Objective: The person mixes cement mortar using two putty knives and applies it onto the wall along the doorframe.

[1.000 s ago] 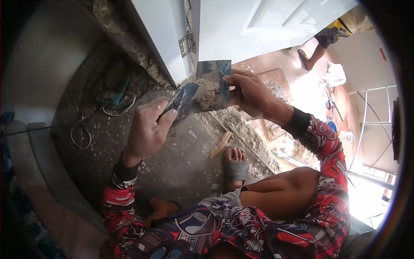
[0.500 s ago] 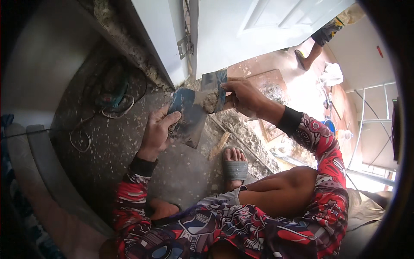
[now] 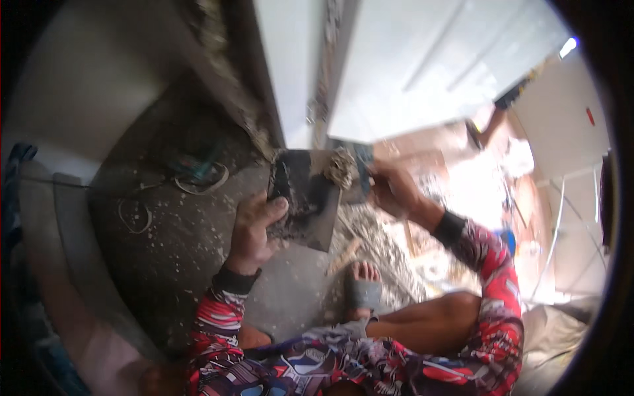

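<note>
Mortar [image 3: 341, 168] sits in a grey, crumbly lump just above the centre of the frame, where two flat blades meet — which of the two carries more of it, I cannot tell. The left hand [image 3: 252, 228] grips the wide blade [image 3: 304, 204] by its left side, thumb pressed on top, the other fingers mostly hidden. The right hand [image 3: 399, 191] pinches the smaller blade [image 3: 363, 178] near its right edge, though blur hides just how each finger lies.

As far as can be judged, the lump is gathered but not yet spread: it is all on the blades, and the wide one also bears a smeared film. At upper centre the white post [image 3: 290, 79] and white door [image 3: 409, 79] are standing. Left of the post, the wall edge [image 3: 228, 86] looks rough and unsmoothed, as does the broken strip of floor [image 3: 383, 247] right of centre — so finishing there seems undone. A green power tool [image 3: 193, 168] lies at centre left, apart from both hands.
</note>
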`<state>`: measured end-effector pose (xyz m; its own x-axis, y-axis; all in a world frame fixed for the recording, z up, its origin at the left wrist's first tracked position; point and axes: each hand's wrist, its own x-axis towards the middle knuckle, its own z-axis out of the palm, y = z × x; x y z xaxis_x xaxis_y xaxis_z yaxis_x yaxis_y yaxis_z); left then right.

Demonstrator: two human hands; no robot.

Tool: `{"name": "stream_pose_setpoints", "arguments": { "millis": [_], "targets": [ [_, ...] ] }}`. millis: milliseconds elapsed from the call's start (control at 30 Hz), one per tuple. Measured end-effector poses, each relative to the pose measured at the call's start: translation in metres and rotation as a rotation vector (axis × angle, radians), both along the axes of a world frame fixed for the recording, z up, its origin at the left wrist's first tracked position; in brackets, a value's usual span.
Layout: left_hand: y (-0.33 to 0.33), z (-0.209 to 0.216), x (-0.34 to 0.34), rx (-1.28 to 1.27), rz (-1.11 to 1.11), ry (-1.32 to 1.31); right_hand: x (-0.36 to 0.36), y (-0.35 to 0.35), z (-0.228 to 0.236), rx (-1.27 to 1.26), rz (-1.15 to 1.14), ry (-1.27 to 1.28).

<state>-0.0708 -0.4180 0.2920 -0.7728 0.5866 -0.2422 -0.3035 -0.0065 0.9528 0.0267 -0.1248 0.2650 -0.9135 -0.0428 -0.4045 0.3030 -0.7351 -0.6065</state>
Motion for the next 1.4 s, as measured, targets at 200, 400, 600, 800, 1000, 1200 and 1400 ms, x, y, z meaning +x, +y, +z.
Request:
{"name": "stream_pose_setpoints", "arguments": {
  "millis": [200, 400, 600, 800, 1000, 1200, 1400],
  "targets": [
    [0.0, 0.061, -0.02, 0.169, 0.339, 0.735, 0.0, -0.009, 0.026, 0.097, 0.009, -0.02],
    [0.045, 0.11, -0.068, -0.009, 0.826, 1.609, -0.001, 0.002, 0.017, 0.069, 0.013, 0.032],
    [0.085, 0.121, -0.086, -0.106, 0.873, 1.741, 0.001, -0.001, 0.026, 0.061, -0.026, 0.007],
    [0.115, 0.118, -0.096, -0.048, 0.771, 1.726, 0.005, 0.002, 0.03, 0.056, -0.022, 0.018],
    [0.103, 0.12, -0.081, -0.057, 0.64, 1.725, 0.01, 0.005, 0.03, 0.021, -0.027, 0.035],
    [0.068, 0.115, -0.067, -0.068, 0.514, 1.692, 0.008, 0.0, 0.035, 0.05, -0.043, 0.048],
    [0.056, 0.095, -0.06, -0.006, 0.529, 1.637, 0.008, 0.002, 0.027, 0.002, -0.01, 0.049]
  ]
}}
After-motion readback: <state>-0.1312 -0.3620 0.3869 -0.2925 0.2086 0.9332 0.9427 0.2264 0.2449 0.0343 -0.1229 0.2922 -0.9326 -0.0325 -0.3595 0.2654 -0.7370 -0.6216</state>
